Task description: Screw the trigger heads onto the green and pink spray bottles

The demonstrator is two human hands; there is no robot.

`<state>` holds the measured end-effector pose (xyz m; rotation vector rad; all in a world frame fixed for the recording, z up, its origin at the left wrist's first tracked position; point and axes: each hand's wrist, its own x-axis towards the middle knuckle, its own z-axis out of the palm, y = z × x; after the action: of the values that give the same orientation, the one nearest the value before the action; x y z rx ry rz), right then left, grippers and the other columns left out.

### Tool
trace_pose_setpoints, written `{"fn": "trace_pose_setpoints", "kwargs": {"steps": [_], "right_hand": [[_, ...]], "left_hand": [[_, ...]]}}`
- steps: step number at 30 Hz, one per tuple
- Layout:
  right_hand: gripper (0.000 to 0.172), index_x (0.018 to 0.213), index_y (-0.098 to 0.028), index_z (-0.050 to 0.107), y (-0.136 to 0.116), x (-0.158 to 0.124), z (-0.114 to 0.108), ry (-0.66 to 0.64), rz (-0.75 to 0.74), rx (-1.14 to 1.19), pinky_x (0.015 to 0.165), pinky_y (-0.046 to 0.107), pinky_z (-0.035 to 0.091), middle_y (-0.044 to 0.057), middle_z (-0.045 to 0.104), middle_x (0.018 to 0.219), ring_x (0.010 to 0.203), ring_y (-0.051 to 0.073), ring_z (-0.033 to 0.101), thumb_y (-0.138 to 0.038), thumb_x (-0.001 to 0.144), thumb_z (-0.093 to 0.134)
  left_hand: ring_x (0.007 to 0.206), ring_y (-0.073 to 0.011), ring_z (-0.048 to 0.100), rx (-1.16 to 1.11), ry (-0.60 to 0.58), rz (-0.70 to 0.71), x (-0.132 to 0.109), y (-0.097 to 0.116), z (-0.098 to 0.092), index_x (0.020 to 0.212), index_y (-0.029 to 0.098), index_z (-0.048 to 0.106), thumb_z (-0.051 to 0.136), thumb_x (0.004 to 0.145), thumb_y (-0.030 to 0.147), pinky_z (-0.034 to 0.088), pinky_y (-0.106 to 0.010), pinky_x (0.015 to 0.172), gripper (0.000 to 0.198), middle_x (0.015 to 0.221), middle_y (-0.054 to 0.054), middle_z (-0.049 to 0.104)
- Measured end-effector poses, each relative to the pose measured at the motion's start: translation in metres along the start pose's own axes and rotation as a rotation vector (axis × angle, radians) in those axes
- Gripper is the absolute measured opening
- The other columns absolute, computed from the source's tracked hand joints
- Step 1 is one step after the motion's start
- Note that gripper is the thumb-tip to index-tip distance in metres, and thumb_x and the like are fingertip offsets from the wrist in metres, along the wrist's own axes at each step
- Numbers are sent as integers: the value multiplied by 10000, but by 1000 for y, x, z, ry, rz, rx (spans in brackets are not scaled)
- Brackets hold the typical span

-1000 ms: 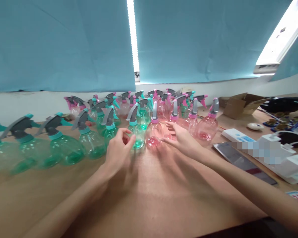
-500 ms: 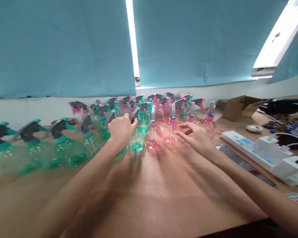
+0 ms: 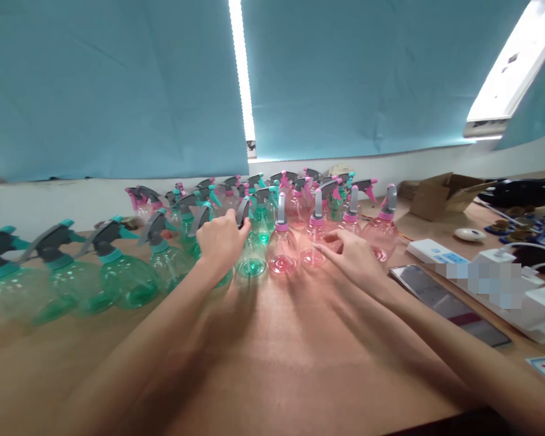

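My left hand (image 3: 222,239) is closed around the grey spray head of a green spray bottle (image 3: 251,257) in the front row; part of the head is hidden by the fingers. My right hand (image 3: 349,254) sits just beside a clear pink spray bottle (image 3: 312,254), thumb and fingers apart, with the thumb tip in front of the bottle's side. Whether it touches the bottle I cannot tell. Between the hands stands another pink spray bottle (image 3: 281,248), upright, its nozzle facing me.
Several green spray bottles (image 3: 129,281) line the left side, and more green and pink ones crowd behind. To the right are a phone (image 3: 445,303), a white power strip (image 3: 440,251), a mouse (image 3: 469,235) and an open cardboard box (image 3: 440,197). Blue blinds (image 3: 118,91) hang behind.
My right hand has shifted slightly down and its fingers have bent a little. The grey head under my left hand has moved slightly left. More of the phone shows.
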<state>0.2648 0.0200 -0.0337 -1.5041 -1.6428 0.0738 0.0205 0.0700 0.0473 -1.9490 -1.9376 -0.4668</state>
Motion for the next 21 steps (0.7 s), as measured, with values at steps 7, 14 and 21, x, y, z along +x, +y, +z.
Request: {"fn": "trace_pose_setpoints", "kwargs": {"steps": [7, 14, 21], "right_hand": [[451, 1240, -186, 609, -19, 0, 24, -83, -100, 74, 875, 433, 514, 131, 687, 1190, 1063, 302, 655, -468, 888, 628], [572, 1354, -152, 511, -32, 11, 52, -108, -100, 85, 1002, 508, 448, 173, 622, 1306, 1216, 339, 575, -394, 861, 674], [527, 1351, -161, 503, -35, 10, 59, -136, -72, 90, 1001, 505, 452, 162, 646, 1273, 1221, 342, 577, -382, 890, 635]], "left_hand": [[867, -361, 707, 2, 0, 2, -2, -3, 1, 1032, 179, 656, 372, 936, 529, 476, -352, 653, 461, 867, -144, 752], [843, -341, 710, 12, -17, -6, -11, -10, 5, 1054, 172, 655, 402, 913, 570, 473, -343, 661, 492, 853, -147, 751], [805, -323, 714, 17, -50, 24, -31, -17, 1, 947, 196, 646, 410, 924, 551, 414, -302, 588, 427, 779, -98, 742]]}}
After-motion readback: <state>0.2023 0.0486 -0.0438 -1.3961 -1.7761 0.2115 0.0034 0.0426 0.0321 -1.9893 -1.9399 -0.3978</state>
